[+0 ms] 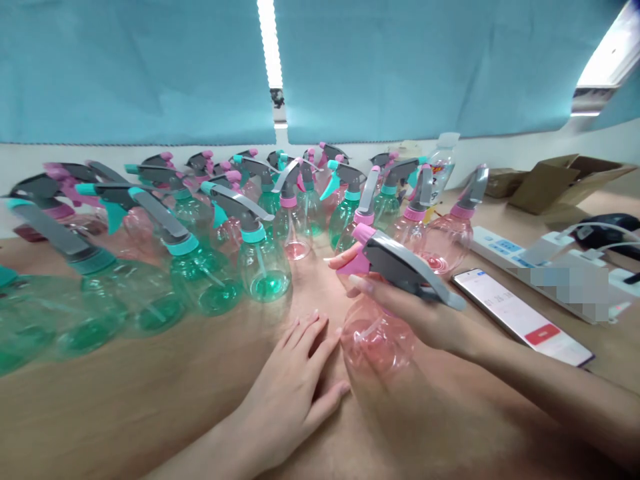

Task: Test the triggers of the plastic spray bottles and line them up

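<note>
My right hand (395,300) is wrapped round the neck of a pink spray bottle (375,340), under its grey and pink trigger head. The bottle is upright, its clear pink body low over the table or on it; I cannot tell which. My left hand (297,377) lies flat on the table with fingers spread, just left of that bottle. Beyond my left fingertips stands a green spray bottle (265,273) with a teal collar. Another green spray bottle (203,283) is to its left. A pink spray bottle (447,237) stands behind my right hand.
Many more pink and green spray bottles crowd the back and left of the wooden table (165,413). On the right lie a phone (520,317), a white power strip (500,250) with plugs and a black mouse (607,230). An open cardboard box (565,180) and a clear bottle (443,160) are behind.
</note>
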A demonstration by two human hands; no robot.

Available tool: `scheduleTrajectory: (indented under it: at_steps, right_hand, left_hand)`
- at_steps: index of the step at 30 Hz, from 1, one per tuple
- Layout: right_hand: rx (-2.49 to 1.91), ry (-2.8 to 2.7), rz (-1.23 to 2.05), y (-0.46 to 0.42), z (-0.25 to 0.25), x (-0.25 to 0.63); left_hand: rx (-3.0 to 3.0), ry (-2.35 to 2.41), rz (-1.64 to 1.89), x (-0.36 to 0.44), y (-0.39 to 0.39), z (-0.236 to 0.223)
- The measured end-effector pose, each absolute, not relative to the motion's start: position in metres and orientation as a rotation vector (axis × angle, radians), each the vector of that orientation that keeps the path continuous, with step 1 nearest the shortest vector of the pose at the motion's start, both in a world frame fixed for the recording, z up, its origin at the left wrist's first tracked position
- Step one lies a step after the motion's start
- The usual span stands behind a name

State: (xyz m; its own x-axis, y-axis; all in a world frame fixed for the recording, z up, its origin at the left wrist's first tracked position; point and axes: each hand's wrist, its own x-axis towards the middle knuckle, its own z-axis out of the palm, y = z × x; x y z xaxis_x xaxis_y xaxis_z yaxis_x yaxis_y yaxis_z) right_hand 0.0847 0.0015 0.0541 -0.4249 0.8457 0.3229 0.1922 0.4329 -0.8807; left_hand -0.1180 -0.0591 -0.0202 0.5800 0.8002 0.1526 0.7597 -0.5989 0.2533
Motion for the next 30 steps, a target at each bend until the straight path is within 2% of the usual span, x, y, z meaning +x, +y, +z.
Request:
scheduleTrajectory:
  at_steps: [12,30]
  right_hand:
    - [-0.819,-1.839,1.101,0.002,0.051,0.084]
    - [-0.855,-1.882,1.041,0.002,0.055,0.085]
  left_hand:
    - [2.651,1.308,0.478,-0.120,-0.059,-0.029]
    - [2.674,1.311,0.457,-0.119,-0.059,-0.028]
